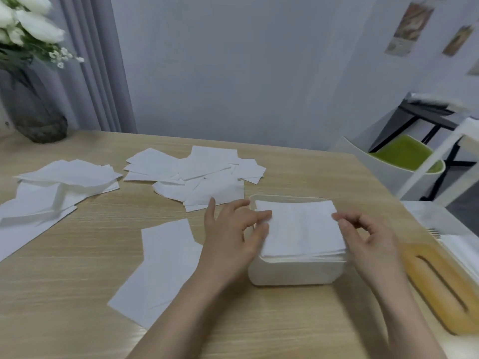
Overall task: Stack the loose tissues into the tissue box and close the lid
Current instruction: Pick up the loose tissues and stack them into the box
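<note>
Pale grey walls and a curtain stand behind a light wood-grain counter [77,268], where a white tissue box [290,270] sits open and serves as landmark. A stack of tissues [300,229] fills it to above the rim, the top sheet lying slightly askew and overhanging the near edge.

The left hand [233,229] rests at the box's left side, fingers loosely spread, fingertips touching the stack's left edge. The right hand [363,231] is at the right side, thumb and forefinger drawn close at the stack's right edge; whether that grip actually has hold of a sheet I cannot tell.

These sheets look feather-light, limp and easily creased. They will likely slide over one another and lift at a draught, so taking them flat at opposite edges, or pressing down from above, should serve better than a one-corner pinch.

Counts: one box; one wooden lid [440,283] with a long slot, lying off the box just to its right. Loose tissues lie in three groups: a scattered heap [197,172] beyond the box, a layered pile [62,182] far to its left, and two or so overlapping sheets [160,268] near-left. Individual sheets overlap too much to number exactly.

A glass vase of white flowers [33,73] stands far beyond-left.
</note>
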{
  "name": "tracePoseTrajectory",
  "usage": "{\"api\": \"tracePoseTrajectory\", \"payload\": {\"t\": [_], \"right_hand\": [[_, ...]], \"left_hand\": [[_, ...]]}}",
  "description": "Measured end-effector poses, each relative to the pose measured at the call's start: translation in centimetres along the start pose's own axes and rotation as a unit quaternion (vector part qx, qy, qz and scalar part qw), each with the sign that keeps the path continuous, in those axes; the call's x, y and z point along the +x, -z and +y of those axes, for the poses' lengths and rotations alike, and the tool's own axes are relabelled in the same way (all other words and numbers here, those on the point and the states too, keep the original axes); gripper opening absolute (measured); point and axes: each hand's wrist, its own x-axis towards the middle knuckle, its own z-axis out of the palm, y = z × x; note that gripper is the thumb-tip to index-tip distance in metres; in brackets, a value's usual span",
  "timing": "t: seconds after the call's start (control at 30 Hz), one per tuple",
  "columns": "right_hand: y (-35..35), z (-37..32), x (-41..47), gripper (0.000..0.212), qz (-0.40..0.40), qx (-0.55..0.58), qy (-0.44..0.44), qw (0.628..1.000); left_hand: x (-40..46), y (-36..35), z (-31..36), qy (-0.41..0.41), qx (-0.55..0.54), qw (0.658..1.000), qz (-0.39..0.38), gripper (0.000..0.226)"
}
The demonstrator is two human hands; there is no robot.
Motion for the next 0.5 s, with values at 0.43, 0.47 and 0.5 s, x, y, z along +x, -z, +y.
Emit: {"api": "tracePoseTrajectory", "payload": {"t": [0.43, 0.47, 0.5], "right_hand": [[0.0, 1.4, -0.4, 0.017, -0.009, -0.123, 0.059, 0.991], [0.0, 1.4, -0.5, 0.010, -0.003, -0.139, 0.072, 0.988], [0.0, 1.4, -0.7, 0.010, 0.001, -0.151, 0.087, 0.985]], "left_hand": [[-0.3, -1.3, -0.8, -0.087, 0.137, 0.987, 0.010, 0.033], [-0.3, -1.1, -0.7, -0.093, 0.149, 0.984, 0.015, 0.031], [-0.3, -1.0, -0.7, -0.104, 0.156, 0.982, 0.018, 0.030]]}}
